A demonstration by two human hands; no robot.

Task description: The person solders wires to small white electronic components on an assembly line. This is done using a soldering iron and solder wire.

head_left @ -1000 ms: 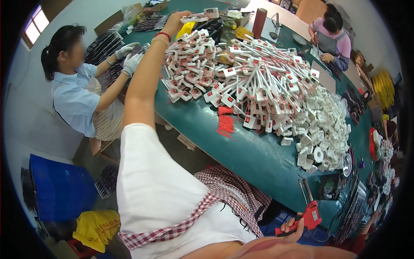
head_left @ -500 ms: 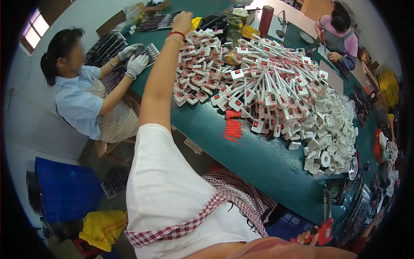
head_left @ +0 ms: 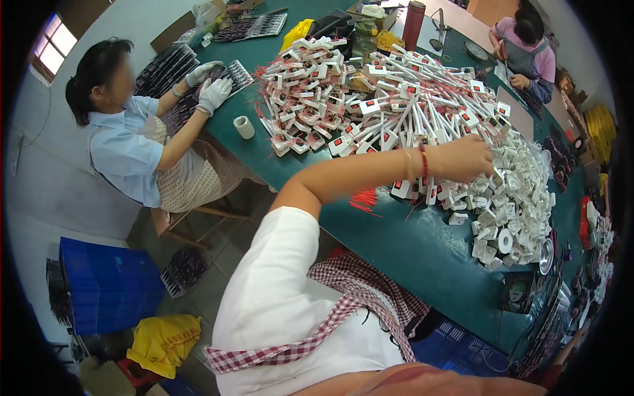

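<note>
My left arm reaches across the green table (head_left: pixel 422 257), and my left hand (head_left: pixel 462 160) bends down over the edge of a heap of loose white plastic casings (head_left: pixel 512 204). Its fingers are curled close together at a white piece; whether they hold it is hidden. Under and behind that forearm lies a large pile of white stick-like parts (head_left: pixel 422 112) with square heads, small red-and-black centres and red wires. Short red strips (head_left: pixel 364 200) lie just below my forearm. Only my right upper arm shows at the lower edge; my right hand is out of sight.
A co-worker (head_left: pixel 125 138) in white gloves handles a dark sheet at the left; another person (head_left: pixel 525 53) works at the far right. A white roll (head_left: pixel 244 127), a red-brown flask (head_left: pixel 414 26) and a metal bowl (head_left: pixel 546 256) stand on the table. Blue crate (head_left: pixel 109 284) at lower left.
My left hand has swung from the far side of the table rightward and nearer, down to the white casings. My right hand and its red tool have left the view.
</note>
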